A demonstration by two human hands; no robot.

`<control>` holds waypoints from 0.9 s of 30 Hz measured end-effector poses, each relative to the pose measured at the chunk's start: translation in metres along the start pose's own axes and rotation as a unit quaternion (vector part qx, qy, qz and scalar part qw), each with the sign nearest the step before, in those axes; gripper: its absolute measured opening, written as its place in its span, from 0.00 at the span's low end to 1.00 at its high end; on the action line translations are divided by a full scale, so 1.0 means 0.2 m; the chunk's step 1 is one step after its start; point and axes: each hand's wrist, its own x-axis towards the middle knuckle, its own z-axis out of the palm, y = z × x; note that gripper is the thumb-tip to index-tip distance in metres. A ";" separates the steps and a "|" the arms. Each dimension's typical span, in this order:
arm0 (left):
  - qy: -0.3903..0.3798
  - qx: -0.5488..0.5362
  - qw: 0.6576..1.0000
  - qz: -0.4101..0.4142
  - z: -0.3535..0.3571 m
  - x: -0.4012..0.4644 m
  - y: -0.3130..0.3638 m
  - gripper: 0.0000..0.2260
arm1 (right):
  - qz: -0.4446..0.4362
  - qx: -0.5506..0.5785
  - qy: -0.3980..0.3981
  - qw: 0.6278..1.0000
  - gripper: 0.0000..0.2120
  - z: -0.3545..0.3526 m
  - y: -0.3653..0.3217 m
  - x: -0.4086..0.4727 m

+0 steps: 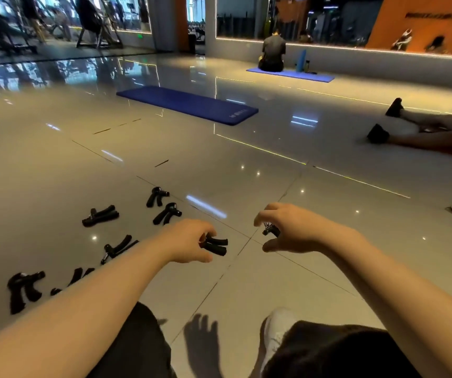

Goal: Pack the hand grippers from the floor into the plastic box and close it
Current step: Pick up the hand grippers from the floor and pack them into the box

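Left hand [189,241] and right hand [287,230] apart, each gripping 1 hand gripper [215,245], 6 more [100,215] leftward.

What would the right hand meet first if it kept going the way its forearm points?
Probably nothing soon. The right hand, holding a hand gripper, points forward and left over bare floor; the first thing in that line looks like the blue mat, though depth is hard to judge.

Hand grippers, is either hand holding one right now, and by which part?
Yes, both. The left hand grips one hand gripper at its spring end; the right hand encloses another gripper, hold point hidden.
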 end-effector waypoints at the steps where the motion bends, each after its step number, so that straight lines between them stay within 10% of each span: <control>1: 0.002 0.013 1.000 0.007 -0.06 0.09 -0.02 0.24 | 0.013 0.012 -0.003 1.000 0.26 0.02 0.06 0.07; 6: 0.067 -0.024 0.997 0.042 -0.10 0.60 -0.12 0.19 | 0.078 0.030 -0.062 0.995 0.28 0.26 0.35 0.54; 15: -0.078 0.094 0.991 0.062 0.62 1.24 -0.60 0.30 | 0.092 0.035 -0.199 0.975 0.33 1.00 0.70 1.07; 27: -0.160 0.174 0.964 0.118 1.20 1.57 -0.85 0.30 | 0.272 0.053 -0.147 0.950 0.31 1.58 1.03 1.38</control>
